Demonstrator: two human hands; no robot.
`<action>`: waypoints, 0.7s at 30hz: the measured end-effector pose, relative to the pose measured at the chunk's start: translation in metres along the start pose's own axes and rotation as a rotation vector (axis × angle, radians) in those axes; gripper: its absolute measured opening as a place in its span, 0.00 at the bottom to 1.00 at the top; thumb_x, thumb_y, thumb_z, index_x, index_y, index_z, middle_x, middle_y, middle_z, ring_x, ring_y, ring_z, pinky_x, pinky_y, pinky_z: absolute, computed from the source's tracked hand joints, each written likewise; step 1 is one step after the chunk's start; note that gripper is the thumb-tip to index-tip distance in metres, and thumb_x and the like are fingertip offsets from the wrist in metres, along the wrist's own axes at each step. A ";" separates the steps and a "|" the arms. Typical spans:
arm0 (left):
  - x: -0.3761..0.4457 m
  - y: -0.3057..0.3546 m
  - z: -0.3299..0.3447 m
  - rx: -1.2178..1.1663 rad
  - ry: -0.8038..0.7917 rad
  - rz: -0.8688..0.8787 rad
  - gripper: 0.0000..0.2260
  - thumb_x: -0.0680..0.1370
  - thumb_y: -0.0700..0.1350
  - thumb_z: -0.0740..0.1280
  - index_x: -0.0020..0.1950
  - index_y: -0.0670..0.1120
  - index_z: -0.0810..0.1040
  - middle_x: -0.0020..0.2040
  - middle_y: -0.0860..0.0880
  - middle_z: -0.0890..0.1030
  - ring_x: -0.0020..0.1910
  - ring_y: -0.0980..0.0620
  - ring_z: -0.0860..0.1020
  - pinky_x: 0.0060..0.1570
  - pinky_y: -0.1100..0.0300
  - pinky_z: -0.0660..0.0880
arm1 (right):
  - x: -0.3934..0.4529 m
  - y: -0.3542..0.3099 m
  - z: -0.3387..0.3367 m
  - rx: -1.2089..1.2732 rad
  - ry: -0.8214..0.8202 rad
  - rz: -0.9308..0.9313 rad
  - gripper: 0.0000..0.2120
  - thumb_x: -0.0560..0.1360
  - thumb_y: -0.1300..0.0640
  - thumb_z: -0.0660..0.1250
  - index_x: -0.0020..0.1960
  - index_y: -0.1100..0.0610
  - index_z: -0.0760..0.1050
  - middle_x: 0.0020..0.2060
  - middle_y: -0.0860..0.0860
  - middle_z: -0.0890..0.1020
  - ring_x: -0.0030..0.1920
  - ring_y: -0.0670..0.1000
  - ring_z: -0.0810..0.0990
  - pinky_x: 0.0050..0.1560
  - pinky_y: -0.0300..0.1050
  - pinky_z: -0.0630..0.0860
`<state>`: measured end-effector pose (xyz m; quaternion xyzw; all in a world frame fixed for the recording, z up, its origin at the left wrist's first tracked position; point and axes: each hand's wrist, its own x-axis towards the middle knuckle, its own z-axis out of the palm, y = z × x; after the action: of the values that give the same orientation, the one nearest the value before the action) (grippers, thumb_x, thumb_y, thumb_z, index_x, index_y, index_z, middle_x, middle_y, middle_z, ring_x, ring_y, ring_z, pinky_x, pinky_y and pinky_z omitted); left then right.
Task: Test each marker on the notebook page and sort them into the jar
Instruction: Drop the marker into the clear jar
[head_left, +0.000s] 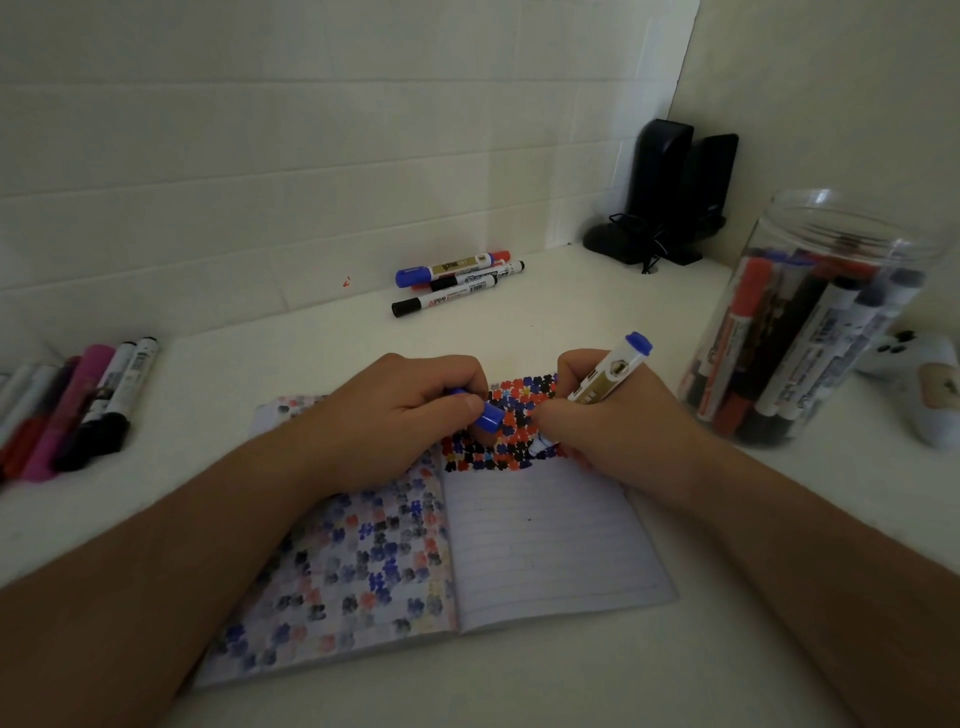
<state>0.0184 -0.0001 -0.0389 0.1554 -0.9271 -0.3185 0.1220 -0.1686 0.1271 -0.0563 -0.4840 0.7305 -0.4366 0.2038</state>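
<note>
four markers (457, 283) lie beyond the notebook (545, 545) (speakers (670, 192) behind).

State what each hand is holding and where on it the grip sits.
The right hand holds a blue marker low on its barrel, near the tip. The left hand pinches the blue cap around its side.
</note>
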 end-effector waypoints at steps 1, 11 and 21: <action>0.000 0.000 0.000 0.003 0.000 0.001 0.10 0.83 0.51 0.58 0.50 0.52 0.78 0.36 0.69 0.80 0.31 0.59 0.72 0.36 0.59 0.66 | 0.000 0.000 0.000 -0.002 0.002 0.001 0.13 0.71 0.60 0.72 0.36 0.59 0.68 0.28 0.60 0.72 0.29 0.51 0.72 0.29 0.43 0.71; 0.001 -0.001 0.000 0.005 -0.003 -0.003 0.09 0.84 0.49 0.59 0.50 0.52 0.78 0.37 0.68 0.80 0.33 0.60 0.73 0.37 0.60 0.66 | 0.000 0.000 0.000 -0.011 -0.018 0.001 0.14 0.70 0.60 0.73 0.33 0.56 0.67 0.26 0.55 0.73 0.27 0.50 0.72 0.28 0.42 0.71; 0.003 -0.007 0.003 -0.015 -0.003 0.008 0.13 0.79 0.57 0.56 0.48 0.55 0.79 0.38 0.60 0.80 0.36 0.56 0.75 0.39 0.57 0.69 | -0.002 -0.002 0.000 -0.052 -0.027 -0.012 0.15 0.69 0.59 0.72 0.32 0.56 0.66 0.25 0.52 0.69 0.28 0.49 0.68 0.28 0.40 0.68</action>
<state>0.0165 -0.0046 -0.0447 0.1504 -0.9256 -0.3250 0.1229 -0.1666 0.1287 -0.0550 -0.4993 0.7358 -0.4124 0.1983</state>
